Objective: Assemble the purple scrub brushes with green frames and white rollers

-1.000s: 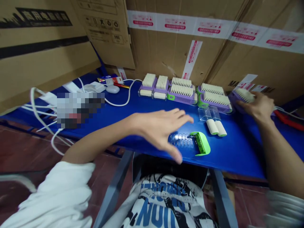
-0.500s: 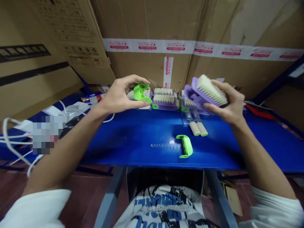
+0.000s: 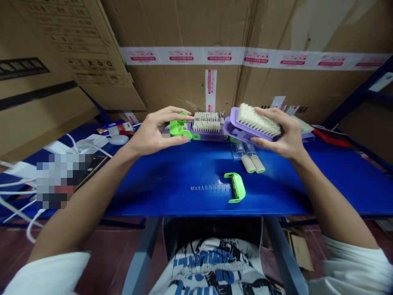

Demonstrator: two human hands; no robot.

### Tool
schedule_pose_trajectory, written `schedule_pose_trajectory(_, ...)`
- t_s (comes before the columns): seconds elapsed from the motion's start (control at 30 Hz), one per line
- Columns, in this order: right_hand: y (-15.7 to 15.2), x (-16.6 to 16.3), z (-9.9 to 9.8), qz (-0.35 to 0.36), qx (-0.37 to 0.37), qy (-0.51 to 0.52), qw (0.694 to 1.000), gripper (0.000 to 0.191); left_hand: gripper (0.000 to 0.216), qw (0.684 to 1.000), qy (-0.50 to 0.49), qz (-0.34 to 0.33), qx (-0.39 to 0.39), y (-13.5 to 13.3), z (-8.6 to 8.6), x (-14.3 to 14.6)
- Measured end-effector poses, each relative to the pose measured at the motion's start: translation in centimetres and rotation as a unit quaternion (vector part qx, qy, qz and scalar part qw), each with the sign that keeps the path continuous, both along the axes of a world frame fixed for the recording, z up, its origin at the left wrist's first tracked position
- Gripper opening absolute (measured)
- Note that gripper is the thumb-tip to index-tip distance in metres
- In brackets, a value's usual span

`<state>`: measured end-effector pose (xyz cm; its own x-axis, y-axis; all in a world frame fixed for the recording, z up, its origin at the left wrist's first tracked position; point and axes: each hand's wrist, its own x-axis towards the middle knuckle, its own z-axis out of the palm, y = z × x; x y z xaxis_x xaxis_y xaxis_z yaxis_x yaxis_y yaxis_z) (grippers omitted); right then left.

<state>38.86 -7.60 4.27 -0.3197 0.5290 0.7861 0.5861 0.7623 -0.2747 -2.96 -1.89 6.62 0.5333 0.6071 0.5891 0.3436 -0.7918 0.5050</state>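
My left hand [image 3: 156,129] pinches a bright green U-shaped plastic bracket [image 3: 176,130] between thumb and fingers. Across from it, my right hand [image 3: 284,133] grips a purple scrub brush [image 3: 256,125] with cream bristles, tilted with its bristles facing up and right. Both are raised over the far part of the blue table [image 3: 153,180]. A second green bracket [image 3: 239,187] lies near the table's front edge. Just left of it lies a thin metal spring [image 3: 208,187]. Two cream rollers [image 3: 253,163] with green ends rest beyond them.
Along the back stand more purple brushes [image 3: 208,125] with cream bristles, partly hidden by my hands. Cardboard [image 3: 178,86] with red-and-white tape walls off the rear. White cables [image 3: 18,192] and a white mouse [image 3: 118,139] are at left; a red item [image 3: 330,137] lies at right.
The brush in my right hand has moved left and slightly down, closer to the bracket in my left hand. Its tilt has become flatter. The view has shifted slightly.
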Motion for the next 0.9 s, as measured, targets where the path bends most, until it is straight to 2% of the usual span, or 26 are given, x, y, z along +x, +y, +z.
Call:
schedule_pose_trajectory(0.13,0.3,0.2,0.0,-0.01,-0.001,0.004,1.0,0.073,0.052,1.0,0.011,-0.009,0.009,-0.1,-0.3,0.1)
schedule_pose_trajectory(0.23,0.2,-0.4,0.0,0.016,-0.007,-0.01,1.0,0.073,0.051,0.999,0.027,-0.028,0.011,-0.2,-0.4,1.2)
schedule_pose_trajectory(0.3,-0.1,-1.2,-0.1,0.054,-0.006,-0.025,0.998,0.073,0.066,0.998,0.022,-0.057,-0.004,-0.4,-0.7,2.3)
schedule_pose_trajectory(0.4,-0.6,-2.8,-0.2,0.094,-0.014,-0.055,0.994,0.073,0.106,0.992,0.008,-0.11,-0.059,-0.7,-1.6,4.2)
schedule_pose_trajectory(0.5,-0.8,-4.1,-0.5,0.117,-0.019,-0.075,0.99,0.07,0.123,0.987,-0.001,-0.138,-0.08,-1.3,-3.1,5.7)
schedule_pose_trajectory(0.6,-0.5,-4.6,-0.8,0.146,-0.016,-0.08,0.986,0.071,0.118,0.991,-0.027,-0.122,-0.052,-2.0,-4.5,6.4)
schedule_pose_trajectory(0.73,-0.3,-4.3,-1.1,0.128,-0.035,-0.102,0.986,0.071,0.108,0.995,-0.051,-0.076,-0.029,-2.7,-5.7,6.7)
schedule_pose_trajectory(0.83,-0.3,-4.9,-0.6,0.104,-0.023,-0.127,0.986,0.068,0.121,0.997,-0.062,-0.048,-0.028,-3.0,-6.1,7.0)
schedule_pose_trajectory(0.9,-0.2,-6.3,0.4,0.089,-0.011,-0.167,0.982,0.065,0.13,0.997,-0.07,-0.023,-0.025,-3.0,-6.2,7.0)
